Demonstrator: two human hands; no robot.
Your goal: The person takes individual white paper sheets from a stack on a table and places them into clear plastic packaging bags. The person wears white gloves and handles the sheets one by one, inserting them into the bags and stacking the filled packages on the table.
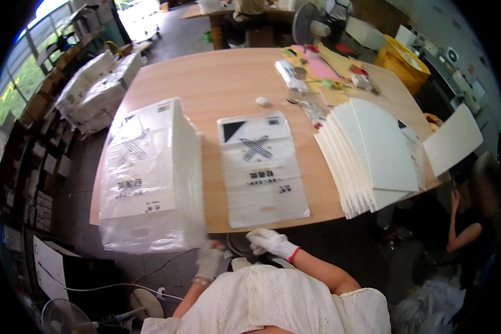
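Note:
In white gloves, both my hands are below the table's front edge. My right hand (271, 243), with a red cuff, is just below a flat clear plastic bag (264, 195) printed with black marks and crossed striped pencils. Its fingers are loosely bent and slightly apart, with nothing seen in them. My left hand (210, 260) is smeared by motion near the lower right corner of a tall stack of similar bagged packs (142, 167); its fingers cannot be made out. To the right lies a fanned stack of thick white sheets (367, 156).
Across the wooden table (206, 78) are a small white lump (262, 101), a tape roll (299, 74) and a pink sheet (320, 65). A yellow sack (403, 64) stands beyond. One person sits at right (465, 222); others are at the back. A wrapped pile (97, 89) stands left.

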